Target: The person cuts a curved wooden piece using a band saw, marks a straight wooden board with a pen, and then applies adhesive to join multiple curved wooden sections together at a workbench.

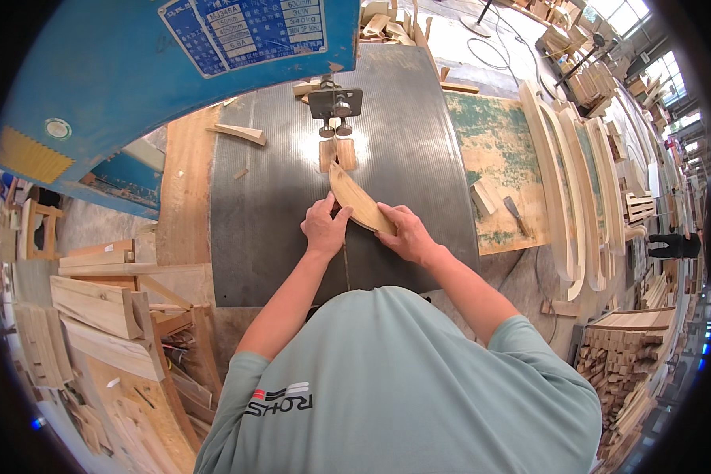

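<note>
Between my hands lies a curved wooden piece (357, 199), pale and tapering to a point, flat on the dark metal table of a band saw (276, 197). Its far tip reaches the light wooden insert (344, 156) just below the blade guide (336, 104). My left hand (325, 224) is closed at the piece's near left edge, thumb and fingers pressed against it. My right hand (408, 232) grips the near right end, fingers on top. The thin blade itself is hard to make out.
The blue saw body (134, 87) arches over the far left. A wood offcut (241, 133) lies on the table's left. To the right, a worn board (498, 158) carries a scraper (517, 215) and a small block (483, 197). Long curved boards (557, 182) stand beyond; stacked timber (103, 308) fills the left.
</note>
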### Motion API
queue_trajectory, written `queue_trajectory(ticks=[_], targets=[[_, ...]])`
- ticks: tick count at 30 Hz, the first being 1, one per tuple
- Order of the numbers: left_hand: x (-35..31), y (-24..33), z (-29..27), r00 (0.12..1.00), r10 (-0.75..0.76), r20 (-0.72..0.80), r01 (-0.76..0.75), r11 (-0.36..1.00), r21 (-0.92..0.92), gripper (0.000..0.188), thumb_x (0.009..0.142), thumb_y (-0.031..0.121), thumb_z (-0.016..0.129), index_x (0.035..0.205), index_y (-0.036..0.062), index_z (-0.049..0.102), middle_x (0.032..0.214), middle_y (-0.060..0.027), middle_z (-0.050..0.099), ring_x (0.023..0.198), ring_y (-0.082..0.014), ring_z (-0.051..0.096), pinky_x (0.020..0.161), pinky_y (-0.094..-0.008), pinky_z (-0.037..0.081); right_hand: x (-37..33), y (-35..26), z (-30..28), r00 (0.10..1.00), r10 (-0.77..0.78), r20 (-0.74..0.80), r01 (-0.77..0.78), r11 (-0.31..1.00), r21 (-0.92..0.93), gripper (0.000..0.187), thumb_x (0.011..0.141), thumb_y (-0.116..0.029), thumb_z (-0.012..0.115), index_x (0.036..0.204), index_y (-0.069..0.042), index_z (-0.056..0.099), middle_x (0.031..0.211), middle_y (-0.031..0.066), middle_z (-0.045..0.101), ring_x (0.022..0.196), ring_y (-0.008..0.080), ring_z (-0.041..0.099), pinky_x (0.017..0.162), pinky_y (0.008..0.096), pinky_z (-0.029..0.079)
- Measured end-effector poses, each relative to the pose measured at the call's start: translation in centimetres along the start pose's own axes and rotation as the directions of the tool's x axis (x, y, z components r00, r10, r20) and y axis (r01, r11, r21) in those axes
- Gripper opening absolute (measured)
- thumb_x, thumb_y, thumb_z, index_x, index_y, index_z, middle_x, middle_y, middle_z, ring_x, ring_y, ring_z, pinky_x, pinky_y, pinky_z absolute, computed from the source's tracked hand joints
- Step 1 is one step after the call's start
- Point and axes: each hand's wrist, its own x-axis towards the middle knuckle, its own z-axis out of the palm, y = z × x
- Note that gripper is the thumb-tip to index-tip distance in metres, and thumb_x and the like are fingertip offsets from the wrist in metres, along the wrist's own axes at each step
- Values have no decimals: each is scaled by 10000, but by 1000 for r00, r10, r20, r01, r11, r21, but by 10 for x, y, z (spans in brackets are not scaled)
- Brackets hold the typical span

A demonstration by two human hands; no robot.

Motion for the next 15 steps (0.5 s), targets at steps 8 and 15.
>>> queue_trajectory(ticks=[8, 15], targets=[[10, 3, 2, 1000, -21, 14, 20, 1000, 7, 582, 844, 414, 750, 1299, 58, 675, 1058, -72, 709, 1039, -298, 654, 874, -495, 484, 12, 6, -8, 999, 17, 41, -18, 1000, 19, 691, 801, -92, 811, 1435, -26, 544, 1144, 190, 623, 1076, 334, 625, 942, 380, 541], [15, 7, 8, 996, 17, -88, -15, 1000, 24, 479, 841, 369, 770, 1176, 33, 709, 1000, -84, 722, 969, -280, 679, 835, -454, 500, 22, 11, -17, 998, 0, 56, -1, 1000, 1, 697, 802, -92, 811, 1444, -35, 545, 1140, 182, 619, 1048, 323, 631, 938, 374, 536]])
